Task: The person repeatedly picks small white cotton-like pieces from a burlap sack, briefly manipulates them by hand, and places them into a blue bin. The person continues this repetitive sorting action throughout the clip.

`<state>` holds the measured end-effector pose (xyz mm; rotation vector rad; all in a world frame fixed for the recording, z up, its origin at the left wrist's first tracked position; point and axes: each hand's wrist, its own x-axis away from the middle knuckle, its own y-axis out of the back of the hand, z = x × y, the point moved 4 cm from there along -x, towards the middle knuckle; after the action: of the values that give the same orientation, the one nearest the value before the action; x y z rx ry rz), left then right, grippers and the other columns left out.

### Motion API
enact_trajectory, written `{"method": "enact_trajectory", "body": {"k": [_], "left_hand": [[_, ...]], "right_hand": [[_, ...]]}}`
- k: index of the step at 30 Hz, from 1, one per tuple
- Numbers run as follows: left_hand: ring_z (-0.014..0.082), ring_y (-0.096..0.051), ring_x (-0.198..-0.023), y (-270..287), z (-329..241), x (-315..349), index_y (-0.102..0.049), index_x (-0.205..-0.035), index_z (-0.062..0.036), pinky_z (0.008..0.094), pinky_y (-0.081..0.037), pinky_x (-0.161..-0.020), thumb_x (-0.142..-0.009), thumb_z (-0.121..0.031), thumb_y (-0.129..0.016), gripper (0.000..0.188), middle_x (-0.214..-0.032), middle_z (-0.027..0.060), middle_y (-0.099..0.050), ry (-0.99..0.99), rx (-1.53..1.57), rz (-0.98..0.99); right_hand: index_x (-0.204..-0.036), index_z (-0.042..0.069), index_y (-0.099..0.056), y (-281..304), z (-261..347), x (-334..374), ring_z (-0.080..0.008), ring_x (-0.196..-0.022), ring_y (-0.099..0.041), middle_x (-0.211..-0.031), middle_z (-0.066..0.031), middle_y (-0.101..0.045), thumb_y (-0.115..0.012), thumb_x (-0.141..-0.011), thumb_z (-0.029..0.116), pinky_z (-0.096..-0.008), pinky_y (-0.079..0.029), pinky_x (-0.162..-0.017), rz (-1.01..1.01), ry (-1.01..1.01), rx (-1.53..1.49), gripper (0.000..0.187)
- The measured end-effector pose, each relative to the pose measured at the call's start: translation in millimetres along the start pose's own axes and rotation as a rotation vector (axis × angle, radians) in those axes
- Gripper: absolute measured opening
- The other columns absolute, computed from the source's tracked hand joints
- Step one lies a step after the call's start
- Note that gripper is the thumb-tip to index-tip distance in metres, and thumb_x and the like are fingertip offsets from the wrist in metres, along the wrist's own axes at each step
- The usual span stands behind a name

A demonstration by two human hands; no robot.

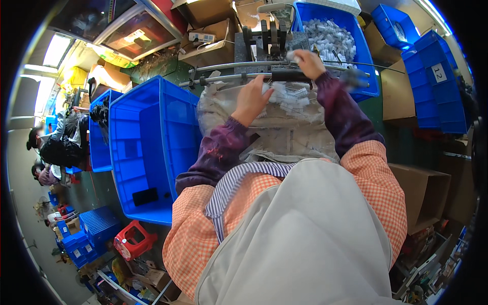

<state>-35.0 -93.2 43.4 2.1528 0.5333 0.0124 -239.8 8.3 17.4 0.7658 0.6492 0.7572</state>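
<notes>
My left hand [251,99] rests palm down on a pile of small white plastic parts [290,97] lying on a grey cloth [284,132] in front of me; its fingers are curled into the pile and what they hold is hidden. My right hand [307,62] is raised beyond the pile at a black metal machine [267,38], pinching a small pale part. Two metal rods [229,71] run across in front of the machine, with a black handle [290,76] between my hands. Both arms wear purple sleeves.
A large blue crate [147,142] stands at my left, holding a black flat object. Behind the machine a blue bin [366,56] is full of white parts. Blue crates [432,76] are stacked at the right, cardboard boxes [422,193] below. Other people sit at far left.
</notes>
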Motion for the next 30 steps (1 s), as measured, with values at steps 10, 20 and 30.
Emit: {"method": "enact_trajectory", "body": {"k": [10, 20, 30], "left_hand": [[0.0333, -0.055, -0.097, -29.5, 91.6, 27.3, -0.053, -0.111, -0.0098, 0.0429, -0.046, -0.08, -0.076, -0.016, -0.058, 0.035, -0.105, 0.0146, -0.057, 0.142, -0.43, 0.209], [0.0346, -0.055, -0.093, -19.3, 77.1, 25.7, -0.054, -0.109, -0.0098, 0.0435, -0.045, -0.079, -0.076, -0.016, -0.059, 0.034, -0.1, 0.0138, -0.06, 0.067, -0.303, 0.097], [0.0318, -0.057, -0.087, -22.3, 90.2, 26.9, -0.06, -0.096, -0.0054, 0.0396, -0.046, -0.076, -0.075, -0.008, -0.058, 0.021, -0.09, 0.014, -0.062, 0.023, -0.108, -0.002]], "right_hand": [[-0.096, 0.019, -0.062, -29.9, -36.3, -48.9, -0.0232, -0.102, -0.049, -0.098, 0.0001, -0.061, -0.052, -0.079, 0.019, -0.0409, -0.039, -0.082, -0.145, -0.138, 0.54, 0.019], [-0.099, 0.024, -0.064, -31.9, -47.0, -56.8, -0.0205, -0.106, -0.048, -0.103, 0.0017, -0.062, -0.048, -0.083, 0.027, -0.0411, -0.031, -0.088, -0.102, -0.169, 0.364, 0.022], [-0.1, 0.018, -0.064, -15.5, -32.1, -30.7, -0.0268, -0.116, -0.035, -0.113, -0.0046, -0.053, -0.052, -0.081, 0.034, -0.0484, -0.02, -0.096, -0.087, -0.368, 0.575, 0.028]]}}
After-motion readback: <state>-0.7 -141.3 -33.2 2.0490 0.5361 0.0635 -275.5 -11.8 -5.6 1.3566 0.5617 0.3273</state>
